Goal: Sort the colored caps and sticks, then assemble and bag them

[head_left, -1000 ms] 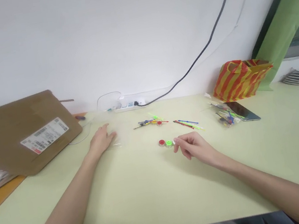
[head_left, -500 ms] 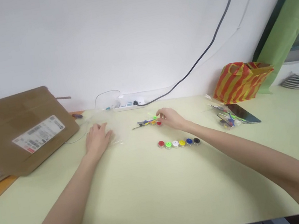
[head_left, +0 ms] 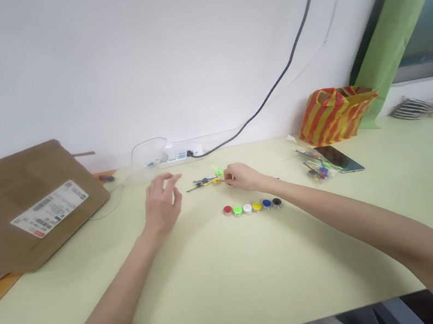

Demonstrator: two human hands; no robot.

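My right hand (head_left: 243,177) is closed at the right end of a small pile of coloured sticks (head_left: 205,181); its fingertips pinch a red piece from that pile. To the left of the pile, my left hand (head_left: 162,203) is held over the table with fingers apart and nothing in it. Nearer me, several small round pots stand in a row, from a red one (head_left: 228,211) and a green one (head_left: 238,211) on the left to a black one (head_left: 277,202) on the right.
A cardboard package (head_left: 32,204) with a label leans at the left. A power strip (head_left: 180,155) with a black cable lies by the wall. On the right are a striped bag (head_left: 335,114), a dark tablet (head_left: 340,158) and a clear packet of coloured pieces (head_left: 319,168).
My left hand has come off the clear plastic at the left and moved right. My right hand's fingers have closed on a red piece. The view has shifted slightly.
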